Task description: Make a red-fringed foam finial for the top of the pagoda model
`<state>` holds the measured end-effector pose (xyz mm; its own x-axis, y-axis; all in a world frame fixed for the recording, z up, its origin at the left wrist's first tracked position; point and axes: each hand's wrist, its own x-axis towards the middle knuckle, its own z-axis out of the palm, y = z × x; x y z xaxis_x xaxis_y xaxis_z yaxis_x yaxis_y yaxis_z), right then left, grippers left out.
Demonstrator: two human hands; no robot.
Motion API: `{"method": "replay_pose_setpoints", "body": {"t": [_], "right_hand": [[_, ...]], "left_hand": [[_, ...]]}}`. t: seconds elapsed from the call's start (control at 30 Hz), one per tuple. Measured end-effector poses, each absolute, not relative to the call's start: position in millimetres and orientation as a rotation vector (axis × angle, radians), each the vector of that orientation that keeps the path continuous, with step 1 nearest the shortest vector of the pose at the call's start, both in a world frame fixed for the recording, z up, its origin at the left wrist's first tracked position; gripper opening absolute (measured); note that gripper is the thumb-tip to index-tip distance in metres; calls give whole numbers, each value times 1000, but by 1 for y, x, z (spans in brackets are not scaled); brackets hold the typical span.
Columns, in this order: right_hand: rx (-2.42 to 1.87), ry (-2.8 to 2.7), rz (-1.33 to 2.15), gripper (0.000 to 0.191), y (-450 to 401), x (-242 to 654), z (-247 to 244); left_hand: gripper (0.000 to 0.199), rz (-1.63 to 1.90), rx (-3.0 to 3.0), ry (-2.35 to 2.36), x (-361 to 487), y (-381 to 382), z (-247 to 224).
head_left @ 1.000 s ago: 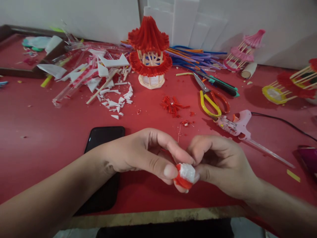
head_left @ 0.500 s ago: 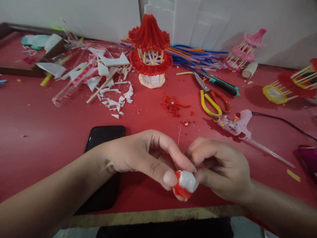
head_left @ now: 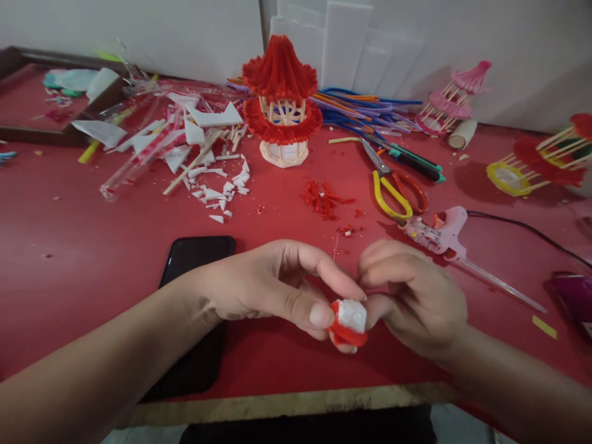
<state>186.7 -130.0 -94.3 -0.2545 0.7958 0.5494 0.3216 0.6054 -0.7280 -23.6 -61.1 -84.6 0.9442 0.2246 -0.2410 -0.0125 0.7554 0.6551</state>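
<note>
A small red and white piece (head_left: 351, 317) is pinched between the thumb and fingers of my left hand (head_left: 282, 287), low over the table's front part. My right hand (head_left: 411, 296) is closed at the piece's right side, its thumb tip touching or almost touching it. Whether anything else is between the right fingers is hidden. Beyond the hands lie red scraps (head_left: 326, 197). Farther back, a red fuzzy two-tiered tower (head_left: 281, 71) with pale sticks stands upright. A black phone (head_left: 198, 256) lies partly under my left forearm.
Scissors (head_left: 393, 191), a cutter (head_left: 416, 161) and a pink glue gun (head_left: 444, 234) with its cord lie on the right. White scraps (head_left: 213, 191) and plastic wrappers (head_left: 139, 160) cover the left back. Pipe cleaners (head_left: 370, 108), a pink tower (head_left: 456, 98) and a yellow-based one (head_left: 509, 177) are behind.
The red and white piece has shifted slightly up and right and tilted a little. My right hand has risen slightly, its fingers curled farther back. The camera view has shifted slightly.
</note>
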Motion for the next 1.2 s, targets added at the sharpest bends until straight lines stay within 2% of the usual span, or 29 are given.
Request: {"method": "replay_pose_setpoints", "body": {"t": [0.13, 0.27, 0.4, 0.53, 0.8, 1.03, 1.2], "right_hand": [[-978, -1825, 490, 15, -124, 195, -97], [-1290, -1765, 249, 3, -111, 207, -93], [-1556, -1954, 137, 8, -85, 220, -89], [-1524, -2239, 18, 11, -48, 223, -91], [-1502, -2566, -21, 14, 0, 202, -106], [-1559, -2384, -46, 17, -12, 204, -102], [-1417, -2120, 67, 16, -37, 210, -93]], "left_hand": [[22, 261, 684, 387, -25, -58, -85], [22, 436, 669, 484, -23, -54, -84], [23, 573, 664, 560, -21, -52, -86], [28, 631, 655, 646, -19, -52, -88], [19, 668, 691, 650, -20, -52, -89], [18, 671, 637, 649, -19, -54, -88], [23, 664, 514, 682, -19, -53, -85]]}}
